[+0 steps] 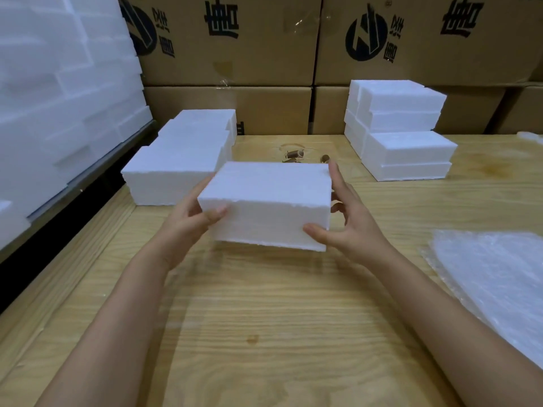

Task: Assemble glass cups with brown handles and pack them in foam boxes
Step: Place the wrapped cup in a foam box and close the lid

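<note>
While the left hand and right hand grip the foam box between them, fingers curled on its sides, brown handles lie beyond.

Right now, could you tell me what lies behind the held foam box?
Brown handles on the wooden table, partly hidden by the foam box; farther back, cardboard cartons.

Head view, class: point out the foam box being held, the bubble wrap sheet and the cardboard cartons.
held foam box (273,186), head view, middle of its top face.
bubble wrap sheet (496,283), head view, centre of the sheet.
cardboard cartons (264,54), head view, front of the upper left carton.
</note>
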The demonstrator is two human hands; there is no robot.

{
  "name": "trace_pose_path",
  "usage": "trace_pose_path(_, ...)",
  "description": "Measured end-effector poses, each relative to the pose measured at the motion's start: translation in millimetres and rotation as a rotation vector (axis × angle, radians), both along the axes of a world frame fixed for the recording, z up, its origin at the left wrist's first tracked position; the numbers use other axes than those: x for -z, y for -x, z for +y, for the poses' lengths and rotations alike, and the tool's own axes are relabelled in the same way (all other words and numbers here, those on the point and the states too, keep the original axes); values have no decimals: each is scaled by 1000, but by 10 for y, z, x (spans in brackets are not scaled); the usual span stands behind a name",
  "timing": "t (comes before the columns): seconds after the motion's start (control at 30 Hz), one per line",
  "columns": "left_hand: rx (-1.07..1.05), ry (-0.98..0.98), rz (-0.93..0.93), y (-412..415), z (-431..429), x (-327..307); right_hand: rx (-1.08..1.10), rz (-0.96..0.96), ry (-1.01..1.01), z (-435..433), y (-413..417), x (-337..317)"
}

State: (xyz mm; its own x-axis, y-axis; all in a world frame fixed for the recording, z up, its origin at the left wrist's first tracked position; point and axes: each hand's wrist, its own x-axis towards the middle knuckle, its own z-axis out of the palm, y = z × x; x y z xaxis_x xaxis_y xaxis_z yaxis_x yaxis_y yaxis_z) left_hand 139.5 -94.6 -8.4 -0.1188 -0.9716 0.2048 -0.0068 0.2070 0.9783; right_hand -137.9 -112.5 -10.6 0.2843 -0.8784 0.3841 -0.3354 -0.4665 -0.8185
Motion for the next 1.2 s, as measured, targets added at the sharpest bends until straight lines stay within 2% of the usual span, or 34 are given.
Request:
trace_pose_path(0.1, -157, 68, 103, -155, -73, -205, -19, -8, 55, -161, -315, -252)
trace_pose_path(0.23, -300, 188, 67, -488, -218, -460, -108, 21, 78, -491, -825, -573)
trace_pose_path(0.37, -409, 196, 67, -815, -392, -575, -187, 56, 28, -824, -1319, -729)
trace_pose_path(0.5, -442, 165, 70, -1048, -521, -550, -231, 52, -37, -1048, -1625, -692)
trace_pose_path(0.67, -534, 161, 11, -1141, -678, -409, -235, -79, -168, -1046, -1804, -493)
trace_pose_path(0.9, -583, 157, -82, -1312, -859, -325, -87, -75, -106, -1037, -1857, -416)
trace_pose_path(1.1, -596, 129, -134, -1375, -950, -316, -52, -33, -129, -1046, -1968, -444)
trace_pose_path(1.2, -619, 152, -84, -1310, -911, -287, -35, -49, -115, -988, -1930, -455)
